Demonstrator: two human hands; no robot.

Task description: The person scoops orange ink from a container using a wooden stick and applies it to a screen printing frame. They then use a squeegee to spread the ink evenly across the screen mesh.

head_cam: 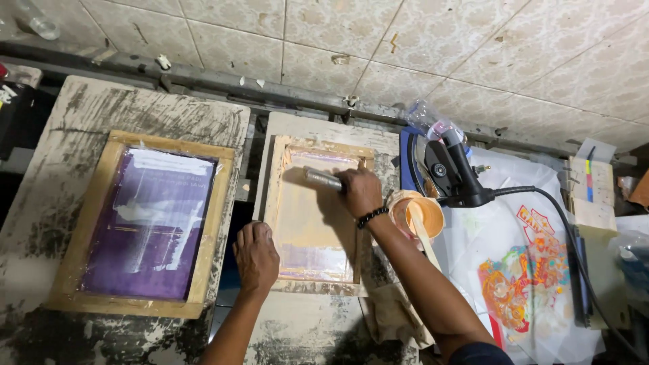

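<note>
Looking down, I see my right hand (359, 191) closed in a fist around the handle of a squeegee (322, 178), which lies across the upper part of a small wooden printing frame (315, 215) near the centre of the view. The frame's mesh is smeared with pale orange ink, and the squeegee's metal-looking end points toward 9 o'clock from my fist. A dark bead bracelet (372, 216) sits on that wrist.

My left hand (256, 257) rests flat, fingers spread loosely and gripping nothing, on the frame's lower left edge at about 7 o'clock from the squeegee, pressing on the wood.

At 9 o'clock from the small frame, well apart from both hands, lies a larger wooden frame (140, 223) with a purple mesh on a paint-stained board (67, 135). At 3 o'clock from my right hand stands an orange cup (418, 215) with a flat wooden stick in it, just beside my forearm. Beyond it, at 2 o'clock, a black heat gun (451, 170) stands with its cable trailing right. A colourful printed sheet (524, 277) lies at 4 o'clock. Beige tiles (405, 40) fill the 12 o'clock side.
</note>
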